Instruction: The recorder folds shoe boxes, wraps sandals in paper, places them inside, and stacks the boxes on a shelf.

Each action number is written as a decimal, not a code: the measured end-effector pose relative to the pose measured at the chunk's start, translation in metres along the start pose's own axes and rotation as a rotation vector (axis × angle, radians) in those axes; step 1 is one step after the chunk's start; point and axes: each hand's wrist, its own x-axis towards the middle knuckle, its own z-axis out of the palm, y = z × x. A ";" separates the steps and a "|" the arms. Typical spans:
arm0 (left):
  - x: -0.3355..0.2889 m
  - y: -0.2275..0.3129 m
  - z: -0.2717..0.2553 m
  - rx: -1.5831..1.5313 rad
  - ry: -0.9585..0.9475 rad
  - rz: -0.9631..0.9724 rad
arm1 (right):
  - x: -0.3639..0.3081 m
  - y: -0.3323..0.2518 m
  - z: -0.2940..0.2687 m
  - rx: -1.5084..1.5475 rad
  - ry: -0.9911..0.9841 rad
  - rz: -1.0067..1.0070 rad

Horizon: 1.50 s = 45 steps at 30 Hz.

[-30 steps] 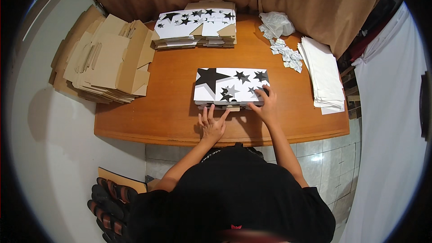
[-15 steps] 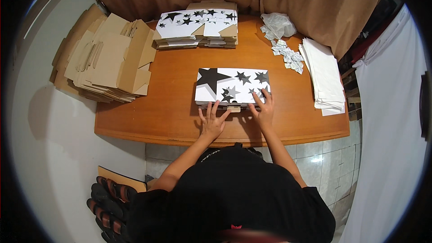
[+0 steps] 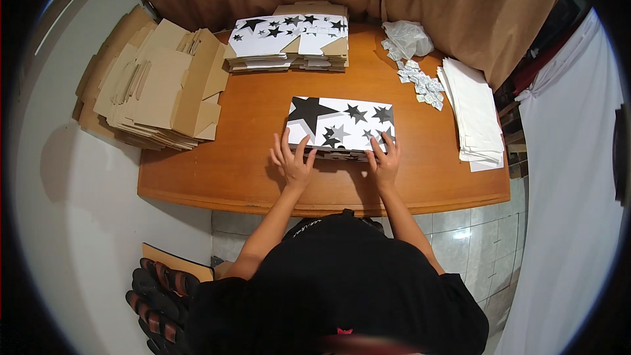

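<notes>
A closed white cardboard box (image 3: pixel 340 113) with black and grey stars on its lid lies on the wooden table in front of me. My left hand (image 3: pixel 294 164) is at its front left corner, fingers spread, with the thumb near the front face. At the front right corner, my right hand (image 3: pixel 386 164) grips the box, fingers over the lid and thumb against the front. The lid's front edge looks flush, and the lower part of the front face is in shadow.
Flat brown cardboard pieces (image 3: pixel 158 85) are stacked at the left. Star-printed flat boxes (image 3: pixel 263 43) lie at the back. Small white packets (image 3: pixel 420 83) spill beside a clear plastic bag (image 3: pixel 409 38). White paper sheets (image 3: pixel 472 112) sit along the right edge of the table (image 3: pixel 256 177).
The brown tab at the box's front edge no longer shows. My left hand has moved left from the tab to the front left corner. The right hand has barely shifted.
</notes>
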 end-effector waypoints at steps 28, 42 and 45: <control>0.001 -0.011 0.016 -0.086 -0.177 0.212 | -0.020 -0.014 0.020 -0.030 -0.018 -0.045; 0.004 -0.002 0.018 -0.161 -0.246 0.262 | 0.006 -0.029 0.036 0.047 -0.014 -0.377; 0.005 -0.002 0.017 -0.162 -0.260 0.258 | 0.007 -0.029 0.037 0.044 -0.022 -0.375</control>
